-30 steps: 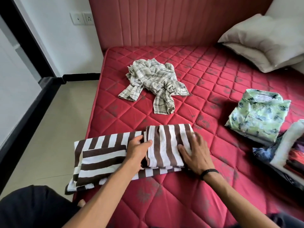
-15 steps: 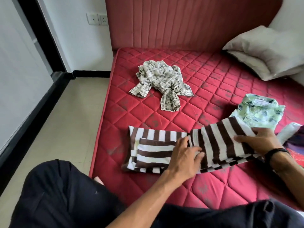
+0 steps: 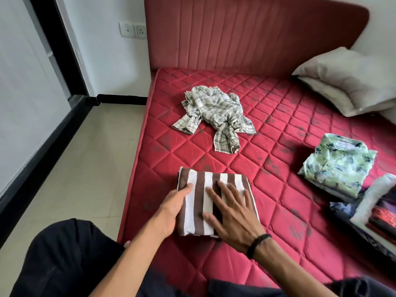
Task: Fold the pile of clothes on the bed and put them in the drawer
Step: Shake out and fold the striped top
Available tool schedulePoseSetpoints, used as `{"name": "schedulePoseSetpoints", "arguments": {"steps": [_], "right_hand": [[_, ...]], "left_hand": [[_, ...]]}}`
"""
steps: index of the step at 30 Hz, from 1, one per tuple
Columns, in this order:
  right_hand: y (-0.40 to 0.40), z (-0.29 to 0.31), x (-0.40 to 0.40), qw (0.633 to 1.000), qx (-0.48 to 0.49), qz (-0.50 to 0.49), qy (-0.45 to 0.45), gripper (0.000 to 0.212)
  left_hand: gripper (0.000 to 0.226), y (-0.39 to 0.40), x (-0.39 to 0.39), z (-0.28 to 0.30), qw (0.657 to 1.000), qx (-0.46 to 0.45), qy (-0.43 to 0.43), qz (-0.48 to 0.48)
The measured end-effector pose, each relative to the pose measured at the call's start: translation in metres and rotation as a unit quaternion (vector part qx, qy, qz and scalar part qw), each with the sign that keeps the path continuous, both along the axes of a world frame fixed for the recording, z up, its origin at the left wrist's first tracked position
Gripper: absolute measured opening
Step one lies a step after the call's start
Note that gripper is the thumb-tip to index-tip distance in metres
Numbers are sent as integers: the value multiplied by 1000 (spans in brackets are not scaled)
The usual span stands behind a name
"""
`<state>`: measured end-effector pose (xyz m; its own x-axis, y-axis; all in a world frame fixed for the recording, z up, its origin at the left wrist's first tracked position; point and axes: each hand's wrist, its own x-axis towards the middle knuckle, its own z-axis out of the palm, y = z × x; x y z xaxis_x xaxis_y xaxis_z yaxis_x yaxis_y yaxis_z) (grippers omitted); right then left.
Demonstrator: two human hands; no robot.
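Note:
A brown-and-white striped garment (image 3: 199, 189) lies folded into a compact rectangle near the front left edge of the red mattress (image 3: 278, 168). My right hand (image 3: 231, 213) presses flat on top of it with fingers spread. My left hand (image 3: 173, 206) rests against its left side, thumb on the top face; the fingers are hidden by the fabric. A crumpled plaid shirt (image 3: 214, 112) lies unfolded further back on the bed. A folded green patterned shirt (image 3: 338, 166) sits at the right.
A stack of folded clothes (image 3: 377, 209) lies at the right edge beside the green shirt. A pillow (image 3: 351, 80) leans at the back right against the red headboard (image 3: 246, 33). Tiled floor (image 3: 75, 168) runs along the bed's left side.
The striped garment's right half has been folded over to the left, making a smaller rectangle. My right hand moved from its right end onto the top; the view shifted.

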<state>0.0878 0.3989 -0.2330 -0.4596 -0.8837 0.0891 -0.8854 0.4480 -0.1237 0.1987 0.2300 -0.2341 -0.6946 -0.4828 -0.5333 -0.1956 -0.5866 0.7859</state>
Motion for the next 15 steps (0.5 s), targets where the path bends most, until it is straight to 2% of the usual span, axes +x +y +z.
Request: {"name": "schedulePoseSetpoints", "arguments": {"steps": [1,2,3,4,5,6,10,11,13,15], "right_hand": [[0,-12,1,1000,12,5,8,73],[-3,-22,2,1000,23,9,14,75],[-6,-30,3,999,34,5,16,77],[-11,-36,2,999,39,-5,13,76],[-16,-40,2,999,40,-18,9,76],[-22,-44,3,999,38,-30,9,75],[-44,-46,-1,995,46,-86,-16,77],[-47,-45,-2,995,48,-86,-28,78],[-47,-34,-5,994,36,-69,-82,76],[-33,-20,-7,983,-48,-45,-171,70]], "left_hand": [[23,-6,2,-6,996,-86,-14,-1],[21,-13,4,-12,978,-203,-50,-8],[24,-18,6,-19,935,-336,-115,-15],[28,-21,7,-27,876,-450,-174,-11],[30,-21,8,-29,834,-510,-211,8],[34,-18,9,-29,829,-515,-218,26],[80,-5,9,-23,900,-353,-252,-35],[77,-2,10,-22,918,-307,-247,-47],[48,-1,11,-12,973,-158,-169,-16],[16,3,9,8,996,14,-89,24]]}}
